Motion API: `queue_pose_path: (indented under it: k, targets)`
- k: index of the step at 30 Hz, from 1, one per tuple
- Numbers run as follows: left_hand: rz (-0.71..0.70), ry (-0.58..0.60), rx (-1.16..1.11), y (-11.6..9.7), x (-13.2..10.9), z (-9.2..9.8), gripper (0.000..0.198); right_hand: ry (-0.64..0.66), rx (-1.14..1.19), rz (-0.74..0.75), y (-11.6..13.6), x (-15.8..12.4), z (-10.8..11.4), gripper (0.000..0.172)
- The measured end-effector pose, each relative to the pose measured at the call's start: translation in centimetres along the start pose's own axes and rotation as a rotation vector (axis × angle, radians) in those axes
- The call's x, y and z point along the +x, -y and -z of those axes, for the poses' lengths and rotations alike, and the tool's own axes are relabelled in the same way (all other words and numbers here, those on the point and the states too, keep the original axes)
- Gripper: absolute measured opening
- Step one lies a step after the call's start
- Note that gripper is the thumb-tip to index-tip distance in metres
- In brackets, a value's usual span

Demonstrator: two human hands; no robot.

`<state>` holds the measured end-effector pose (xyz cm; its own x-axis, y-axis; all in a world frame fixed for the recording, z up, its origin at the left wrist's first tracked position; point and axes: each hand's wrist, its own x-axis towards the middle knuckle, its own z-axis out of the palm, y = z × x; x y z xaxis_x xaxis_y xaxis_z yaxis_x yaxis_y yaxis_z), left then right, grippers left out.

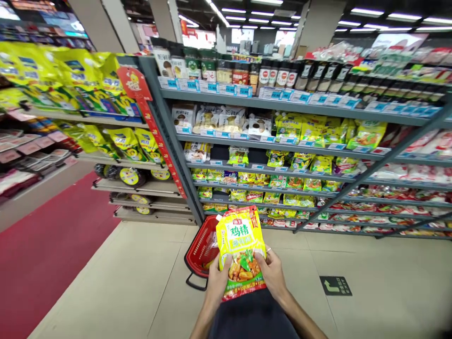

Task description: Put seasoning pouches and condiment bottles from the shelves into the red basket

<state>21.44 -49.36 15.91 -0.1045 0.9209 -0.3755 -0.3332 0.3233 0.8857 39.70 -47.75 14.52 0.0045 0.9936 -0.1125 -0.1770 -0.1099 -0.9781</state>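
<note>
I hold a yellow and green seasoning packet (241, 242) upright in front of me with both hands. My left hand (217, 278) grips its lower left edge, thumb on the front. My right hand (271, 274) grips the lower right edge, fingers closed on it. Behind the packet, on the floor, stands a red shopping basket (201, 248) with a black handle, partly hidden by the packet and my left hand.
Grey store shelves (268, 106) full of yellow and green packets, jars and bottles run ahead and to the right. More yellow bags (70, 80) fill the shelves at left. A red floor strip (52, 245) lies at left; a green arrow sticker (335, 286) marks the tiles.
</note>
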Motion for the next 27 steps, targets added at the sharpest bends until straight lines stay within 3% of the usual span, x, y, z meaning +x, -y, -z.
queue_pose_path:
  k: [3,5,11,18,22,27]
  targets:
    - [0.178,0.012,-0.076,0.9,0.5,-0.7,0.065,-0.05,-0.029,0.018,0.1,-0.7,1.1,0.043]
    - [0.216,0.04,-0.066,1.5,0.9,-1.5,0.063,-0.087,-0.08,0.037,0.4,-1.0,1.9,0.043]
    - [0.162,0.182,0.006,1.7,1.5,-4.8,0.066,-0.19,-0.091,0.065,2.1,-1.6,4.1,0.045]
    - [-0.004,0.197,0.247,1.1,2.3,-8.8,0.059,-0.211,0.104,0.123,3.9,-1.4,7.8,0.041]
    - [-0.059,0.201,0.39,1.4,1.3,-13.1,0.061,-0.219,0.205,0.167,4.2,-2.0,12.2,0.039]
    - [-0.072,0.246,0.475,3.0,-0.9,-22.1,0.065,-0.232,0.243,0.184,4.7,-3.4,20.8,0.04]
